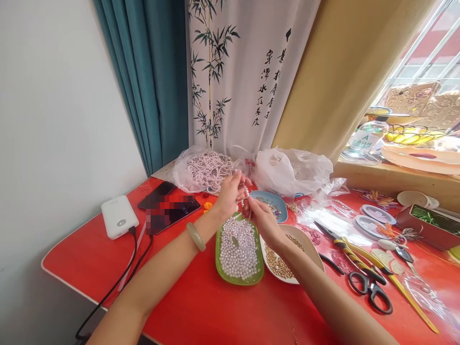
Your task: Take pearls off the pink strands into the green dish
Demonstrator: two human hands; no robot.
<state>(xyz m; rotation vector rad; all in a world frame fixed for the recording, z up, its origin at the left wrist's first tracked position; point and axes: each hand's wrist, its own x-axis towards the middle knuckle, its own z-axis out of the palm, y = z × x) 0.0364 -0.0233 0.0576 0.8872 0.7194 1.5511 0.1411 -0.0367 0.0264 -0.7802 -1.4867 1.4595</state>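
Note:
A short string of pearl beads (246, 191) is stretched between my hands above the dishes. My left hand (232, 194), a pale bangle on its wrist, pinches the strand from the left. On the right, my right hand (261, 215) closes its fingers on the lower part of it. Below them lies a green tray (218, 268) full of loose white pearl beads (239, 249). Beside it a white plate (319, 258) holds small gold beads (278, 263), partly covered by my right forearm. Behind my right hand sits a blue dish (283, 203) with mixed small beads.
A bag of pink pearl strands (210, 170) and a white plastic bag (293, 170) stand at the back. To the right lie pliers (352, 251) and scissors (370, 287). A power bank (118, 218) and phones (176, 213) with cables occupy the left.

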